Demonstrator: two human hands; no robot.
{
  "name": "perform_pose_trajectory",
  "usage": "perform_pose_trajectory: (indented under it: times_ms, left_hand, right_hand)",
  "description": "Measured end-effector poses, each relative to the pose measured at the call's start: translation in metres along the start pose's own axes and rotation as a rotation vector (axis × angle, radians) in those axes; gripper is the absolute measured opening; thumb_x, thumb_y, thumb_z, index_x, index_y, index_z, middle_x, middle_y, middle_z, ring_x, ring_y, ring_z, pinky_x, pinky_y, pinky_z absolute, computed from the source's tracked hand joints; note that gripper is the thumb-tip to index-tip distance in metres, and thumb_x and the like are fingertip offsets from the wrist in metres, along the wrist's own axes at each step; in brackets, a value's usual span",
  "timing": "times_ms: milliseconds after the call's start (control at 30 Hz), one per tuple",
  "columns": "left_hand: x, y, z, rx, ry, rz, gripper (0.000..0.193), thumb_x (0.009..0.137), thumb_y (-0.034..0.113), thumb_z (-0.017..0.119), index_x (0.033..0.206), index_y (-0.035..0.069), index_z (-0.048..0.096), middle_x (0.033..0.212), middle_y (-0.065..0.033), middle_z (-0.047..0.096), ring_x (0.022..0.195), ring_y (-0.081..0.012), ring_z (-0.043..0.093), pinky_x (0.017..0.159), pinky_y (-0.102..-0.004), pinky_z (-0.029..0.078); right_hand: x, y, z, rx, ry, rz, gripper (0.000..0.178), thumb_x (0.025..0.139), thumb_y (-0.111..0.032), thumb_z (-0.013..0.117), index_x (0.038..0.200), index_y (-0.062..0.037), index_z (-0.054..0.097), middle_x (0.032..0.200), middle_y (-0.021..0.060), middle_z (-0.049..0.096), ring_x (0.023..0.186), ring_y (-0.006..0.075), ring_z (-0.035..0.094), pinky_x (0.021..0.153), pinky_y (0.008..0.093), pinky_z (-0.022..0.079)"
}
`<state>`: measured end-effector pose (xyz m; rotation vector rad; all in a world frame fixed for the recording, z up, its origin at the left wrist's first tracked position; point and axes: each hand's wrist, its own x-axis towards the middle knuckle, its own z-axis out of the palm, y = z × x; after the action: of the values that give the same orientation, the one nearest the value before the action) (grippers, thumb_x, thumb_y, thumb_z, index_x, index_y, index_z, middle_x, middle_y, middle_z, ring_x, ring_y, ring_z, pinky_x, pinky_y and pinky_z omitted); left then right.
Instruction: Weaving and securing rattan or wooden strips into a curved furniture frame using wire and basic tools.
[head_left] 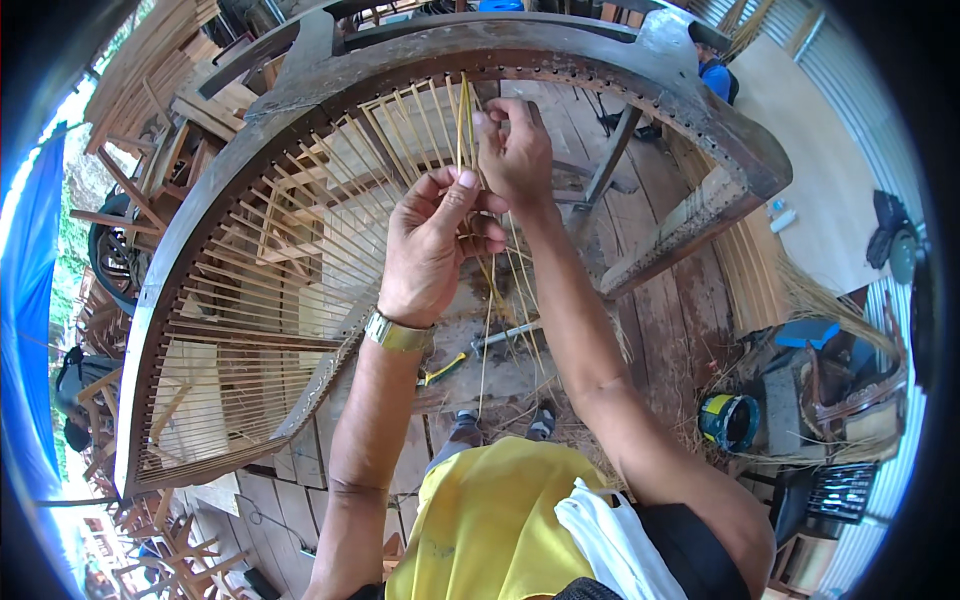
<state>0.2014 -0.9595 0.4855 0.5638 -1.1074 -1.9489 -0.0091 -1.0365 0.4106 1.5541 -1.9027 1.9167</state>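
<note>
A large curved wooden frame, with a row of small holes along its inner edge, spans the view. Many pale cane strands run through the holes, stretched across its left part. My left hand, with a gold watch on its wrist, pinches a yellowish cane strand between thumb and fingers, below the top rail. Just right of it and a little higher, my right hand has its fingers curled in at the same strands, close under the rail. Loose strand ends hang beneath my hands.
A yellow-handled tool and a metal rod lie below the frame. At right stand a dark bucket, a pale board and loose cane bundles. Wooden chair parts crowd the left. Behind the frame sits a person in blue.
</note>
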Motion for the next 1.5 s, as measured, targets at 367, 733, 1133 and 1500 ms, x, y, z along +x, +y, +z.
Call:
perform_pose_trajectory:
  times_ms: [367,733,1133,1500]
  left_hand:
    - [0.006,-0.002,0.014,0.02,-0.027,-0.027,0.024,0.131,0.033,0.076,0.141,0.01,0.078,0.118,-0.0114,0.09,0.09,-0.0186,0.087,0.081,-0.0385,0.073]
    - [0.001,0.012,0.002,0.0,-0.066,-0.002,0.025,0.132,0.032,0.075,0.14,0.008,0.078,0.117,-0.0127,0.091,0.092,-0.0198,0.088,0.082,-0.0396,0.073]
    - [-0.004,-0.021,-0.009,0.098,-0.151,-0.024,0.026,0.129,0.034,0.081,0.136,0.009,0.08,0.113,-0.0046,0.088,0.098,-0.0135,0.085,0.094,-0.0346,0.072]
    - [0.028,0.045,0.021,0.513,-0.204,0.162,0.042,0.129,0.029,0.081,0.157,-0.002,0.074,0.11,-0.0086,0.087,0.091,-0.0142,0.083,0.086,-0.0309,0.07]
  right_hand:
    - [0.034,0.012,0.036,-0.173,0.369,-0.363,0.086,0.084,-0.02,0.111,0.156,-0.005,0.066,0.142,0.0253,0.07,0.126,0.0532,0.072,0.107,0.0657,0.06]
    - [0.02,0.003,0.037,-0.169,0.322,-0.293,0.014,0.114,-0.015,0.087,0.12,-0.0061,0.078,0.118,0.0215,0.078,0.102,0.0522,0.081,0.086,0.0617,0.066]
    - [-0.002,-0.022,0.019,0.346,-0.052,0.348,0.052,0.124,-0.04,0.082,0.093,0.0012,0.074,0.077,0.0166,0.071,0.073,0.0283,0.052,0.07,0.0464,0.052]
    - [-0.454,0.208,-0.247,-0.34,-0.383,0.922,0.055,0.123,-0.054,0.076,0.11,-0.0012,0.083,0.091,0.0158,0.081,0.085,0.0314,0.079,0.08,0.05,0.058]
